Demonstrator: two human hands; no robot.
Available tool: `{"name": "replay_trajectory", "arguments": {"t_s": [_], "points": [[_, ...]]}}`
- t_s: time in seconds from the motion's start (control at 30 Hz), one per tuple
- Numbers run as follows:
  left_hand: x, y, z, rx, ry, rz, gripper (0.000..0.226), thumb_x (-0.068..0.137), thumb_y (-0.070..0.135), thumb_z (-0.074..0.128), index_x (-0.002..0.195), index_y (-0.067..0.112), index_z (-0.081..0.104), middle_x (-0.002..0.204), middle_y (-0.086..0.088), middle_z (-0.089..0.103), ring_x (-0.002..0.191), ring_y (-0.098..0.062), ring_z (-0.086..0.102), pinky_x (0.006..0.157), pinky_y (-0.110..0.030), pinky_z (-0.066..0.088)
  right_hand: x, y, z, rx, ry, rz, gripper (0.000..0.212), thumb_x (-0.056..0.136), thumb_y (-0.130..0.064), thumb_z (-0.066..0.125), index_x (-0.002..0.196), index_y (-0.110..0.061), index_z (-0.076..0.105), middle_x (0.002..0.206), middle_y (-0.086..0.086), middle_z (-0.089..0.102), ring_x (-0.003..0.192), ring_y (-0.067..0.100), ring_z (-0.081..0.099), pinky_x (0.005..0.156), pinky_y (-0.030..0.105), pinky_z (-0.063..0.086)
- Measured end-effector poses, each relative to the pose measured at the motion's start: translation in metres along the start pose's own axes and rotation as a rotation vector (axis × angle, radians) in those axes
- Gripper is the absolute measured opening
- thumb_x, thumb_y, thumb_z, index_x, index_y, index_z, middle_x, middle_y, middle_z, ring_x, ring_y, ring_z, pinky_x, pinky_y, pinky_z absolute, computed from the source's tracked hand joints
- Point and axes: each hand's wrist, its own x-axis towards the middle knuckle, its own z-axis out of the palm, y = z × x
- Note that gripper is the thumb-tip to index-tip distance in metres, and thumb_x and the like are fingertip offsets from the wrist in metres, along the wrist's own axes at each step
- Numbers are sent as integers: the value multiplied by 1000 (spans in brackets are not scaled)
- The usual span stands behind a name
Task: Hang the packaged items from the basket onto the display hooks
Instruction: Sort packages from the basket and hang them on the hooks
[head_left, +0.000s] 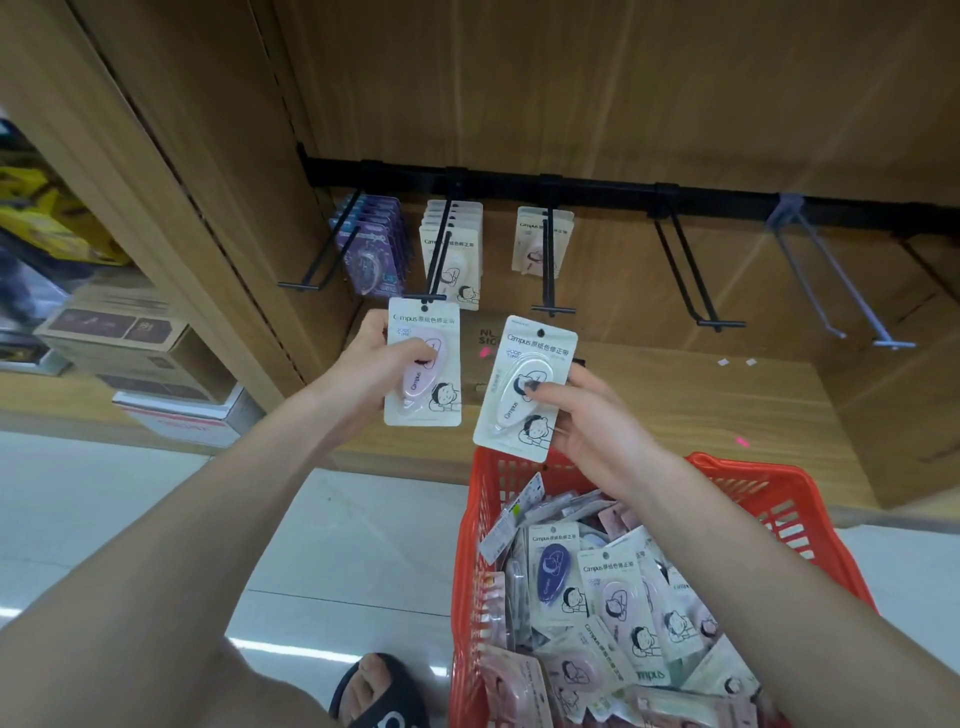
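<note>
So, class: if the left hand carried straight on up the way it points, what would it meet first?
Probably the tip of the black hook: the left hand holds the pink packet just beneath it, though depth is unclear.

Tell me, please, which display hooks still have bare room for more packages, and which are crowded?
The black double hook and the clear hook to its right hang bare. The third hook holds only a few pink packs, its front length free. Crowded: the purple packs and the white stack where the left hand is hanging a pack.
</note>
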Motion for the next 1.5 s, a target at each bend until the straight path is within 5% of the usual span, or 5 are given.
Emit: {"name": "replay_trajectory", "arguments": {"t_s": [0.4,0.53,1.0,1.17,1.5], "points": [[-24,5,33,-193,-351,-80,37,110,34,44,140,17,58,131,-12,72,119,-34,71,102,-54,56,-5,6,39,-188,124,-198,24,90,-21,80,113,-22,71,104,-1,77,101,20,74,94,45,60],[-20,-2,37,-87,-270,-27,44,102,27,68,141,18,51,130,-9,72,110,-27,75,95,-52,61,-7,9,43,-250,149,-259,27,90,-21,80,113,-28,67,105,-5,71,100,13,69,84,29,59],[-16,4,12,34,-226,112,29,104,17,64,132,21,64,119,0,78,108,-23,76,90,-44,62,-4,9,16,22,193,-102,39,87,0,70,117,-23,62,120,13,73,111,32,70,95,51,54],[-9,5,-2,19,-29,159,29,98,20,73,125,19,63,110,1,80,92,-18,79,60,-24,59,-6,-5,4,-4,216,-201,58,94,9,62,138,-26,47,110,4,79,100,21,77,79,38,60],[6,-3,3,44,46,148,26,95,25,77,119,24,67,113,5,80,105,-21,77,100,-53,58,9,-16,9,-117,279,-269,31,95,0,64,117,-22,63,104,1,81,103,24,76,101,55,55]]}}
